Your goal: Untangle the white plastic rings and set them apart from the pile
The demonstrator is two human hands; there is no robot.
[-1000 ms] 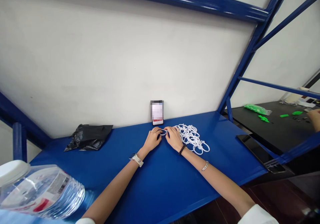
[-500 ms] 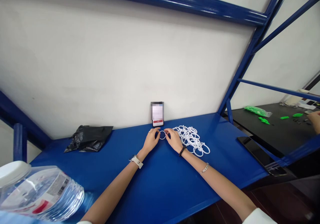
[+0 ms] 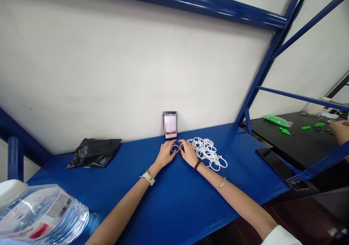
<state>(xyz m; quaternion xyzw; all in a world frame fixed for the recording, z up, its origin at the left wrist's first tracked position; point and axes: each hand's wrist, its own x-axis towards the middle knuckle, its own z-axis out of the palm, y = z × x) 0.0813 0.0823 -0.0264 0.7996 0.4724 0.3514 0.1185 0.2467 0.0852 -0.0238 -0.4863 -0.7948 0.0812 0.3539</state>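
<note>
Both of my hands meet over the blue table point(image 3: 174, 201), pinching one small white ring point(image 3: 175, 148) between them. My left hand point(image 3: 165, 153) grips the ring's left side with fingers curled, a watch on that wrist. My right hand point(image 3: 188, 152) holds the right side, with a dark bead bracelet on the wrist. Just right of my right hand lies a heap of white rings point(image 3: 208, 151), several of them tangled together. A phone point(image 3: 170, 125) stands upright against the wall just behind my hands.
A crumpled black bag point(image 3: 92, 152) lies at the table's back left. A large clear water bottle point(image 3: 40, 216) fills the near left corner. A dark tablet point(image 3: 280, 166) rests at the right edge. Another person's hand point(image 3: 340, 131) works at a black table with green parts point(image 3: 278, 120).
My hands stayed together on the ring, shifting slightly as they work it. The view drifted a little to the right.
</note>
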